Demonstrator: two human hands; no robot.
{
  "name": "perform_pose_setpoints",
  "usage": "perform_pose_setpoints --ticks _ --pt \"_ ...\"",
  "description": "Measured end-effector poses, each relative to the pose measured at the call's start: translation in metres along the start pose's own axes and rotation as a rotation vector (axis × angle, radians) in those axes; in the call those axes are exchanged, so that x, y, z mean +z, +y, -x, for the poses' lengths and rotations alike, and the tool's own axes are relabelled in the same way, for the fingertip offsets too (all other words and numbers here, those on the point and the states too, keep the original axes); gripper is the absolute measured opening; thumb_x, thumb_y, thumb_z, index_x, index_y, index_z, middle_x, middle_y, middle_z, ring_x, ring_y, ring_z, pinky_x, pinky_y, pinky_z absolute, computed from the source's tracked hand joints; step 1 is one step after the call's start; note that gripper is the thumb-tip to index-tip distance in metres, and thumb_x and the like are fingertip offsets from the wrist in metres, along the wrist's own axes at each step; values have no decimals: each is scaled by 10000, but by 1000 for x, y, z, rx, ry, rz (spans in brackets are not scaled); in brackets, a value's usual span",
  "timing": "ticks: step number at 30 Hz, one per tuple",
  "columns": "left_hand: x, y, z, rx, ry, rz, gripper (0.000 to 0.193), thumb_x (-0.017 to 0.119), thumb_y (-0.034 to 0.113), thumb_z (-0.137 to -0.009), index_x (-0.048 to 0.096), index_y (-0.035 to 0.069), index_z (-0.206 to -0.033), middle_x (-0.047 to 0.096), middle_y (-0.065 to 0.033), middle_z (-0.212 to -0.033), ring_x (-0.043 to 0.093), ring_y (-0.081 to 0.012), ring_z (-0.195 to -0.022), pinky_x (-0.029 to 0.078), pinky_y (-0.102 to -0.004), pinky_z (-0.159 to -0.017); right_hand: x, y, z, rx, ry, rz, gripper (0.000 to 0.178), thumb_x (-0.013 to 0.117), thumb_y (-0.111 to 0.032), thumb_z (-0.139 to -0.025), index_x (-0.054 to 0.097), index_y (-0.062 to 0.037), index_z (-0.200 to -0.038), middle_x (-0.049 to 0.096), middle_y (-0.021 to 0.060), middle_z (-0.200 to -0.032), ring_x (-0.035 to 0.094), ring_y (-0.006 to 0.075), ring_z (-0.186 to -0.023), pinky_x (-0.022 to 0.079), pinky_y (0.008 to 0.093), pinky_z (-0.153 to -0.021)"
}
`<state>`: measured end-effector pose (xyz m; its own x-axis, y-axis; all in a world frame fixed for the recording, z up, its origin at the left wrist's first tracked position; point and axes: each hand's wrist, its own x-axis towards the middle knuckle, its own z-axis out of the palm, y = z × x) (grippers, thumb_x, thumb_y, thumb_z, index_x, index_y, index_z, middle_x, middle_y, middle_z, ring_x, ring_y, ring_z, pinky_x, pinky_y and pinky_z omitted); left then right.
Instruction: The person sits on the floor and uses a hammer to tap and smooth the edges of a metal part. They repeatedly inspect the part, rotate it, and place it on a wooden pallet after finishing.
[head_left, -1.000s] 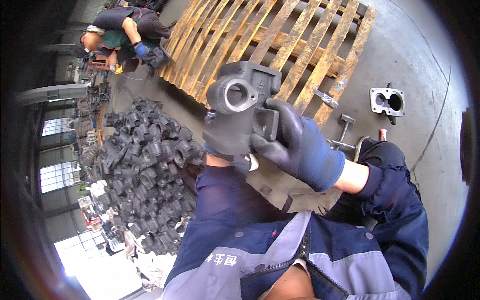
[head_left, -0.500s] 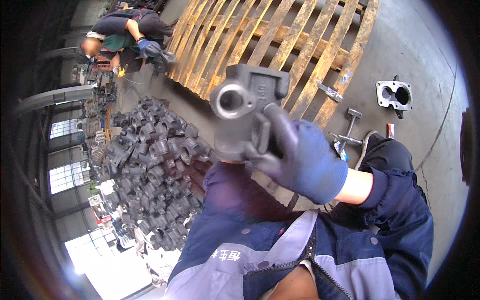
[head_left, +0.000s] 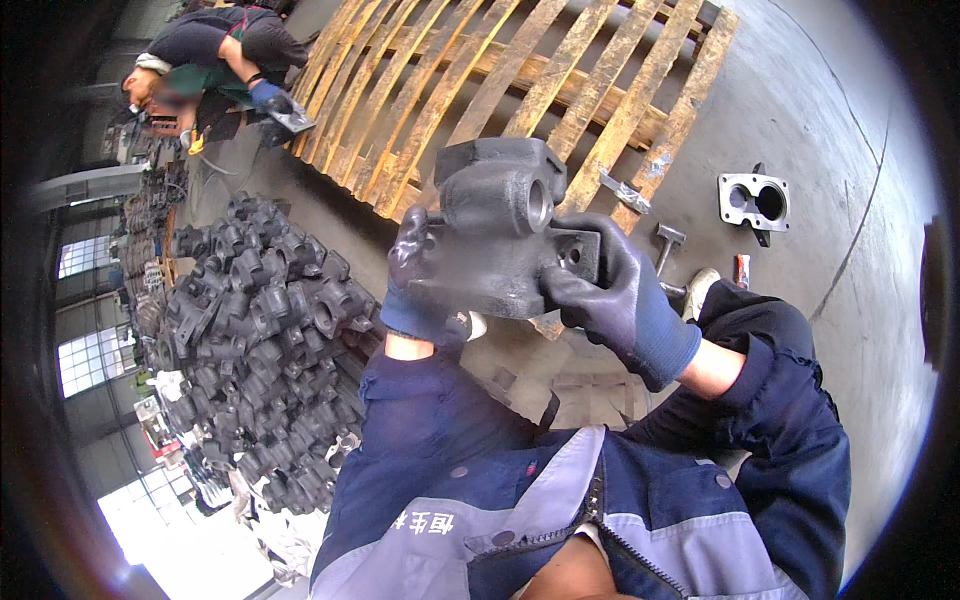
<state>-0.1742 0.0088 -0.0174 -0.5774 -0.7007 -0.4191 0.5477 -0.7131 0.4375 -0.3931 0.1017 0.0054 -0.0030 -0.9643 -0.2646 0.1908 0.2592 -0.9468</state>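
Observation:
A dark grey cast metal housing (head_left: 490, 235) is held up in front of me between both gloved hands. Its round bore faces right, and a flange with a bolt hole sticks out on the right side. My right hand (head_left: 625, 295) is closed on that flange, fingers behind it and thumb in front. At the casting's left end, my left hand (head_left: 415, 275) grips the edge, its fingers partly hidden by the part. Both gloves are blue with dark coated palms.
A big heap of similar castings (head_left: 260, 340) lies to the left. Ahead stands a slatted wooden pallet (head_left: 530, 75). On the floor at right are a flanged casting (head_left: 755, 203), a hammer (head_left: 668, 240) and a small red-and-white item (head_left: 742, 271). Another person (head_left: 215, 60) bends over at the far left.
The casting has turned, so its bore now faces right rather than toward me. My left hand has come into view and taken hold of its left end.

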Motion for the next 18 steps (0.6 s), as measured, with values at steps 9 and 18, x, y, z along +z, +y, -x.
perform_pose_setpoints --ticks 9,18 --pt "-32 -11 -8 19 418 -101 587 375 481 -977 550 -48 -1163 636 -205 -1064 641 -320 -917 533 -442 -831 -8 -3 -11 251 18 -169 374 707 -205 -825 564 27 -1081 642 57 -906 580 102 -806 501 258 -714" --pt "-6 -16 -5 10 318 -147 488 431 449 -963 618 8 -1058 669 -151 -995 637 -274 -933 516 -401 -852 -32 26 -21 390 -149 -330 306 509 -321 -963 548 -37 -1071 556 9 -703 484 53 -473 420 192 -469"
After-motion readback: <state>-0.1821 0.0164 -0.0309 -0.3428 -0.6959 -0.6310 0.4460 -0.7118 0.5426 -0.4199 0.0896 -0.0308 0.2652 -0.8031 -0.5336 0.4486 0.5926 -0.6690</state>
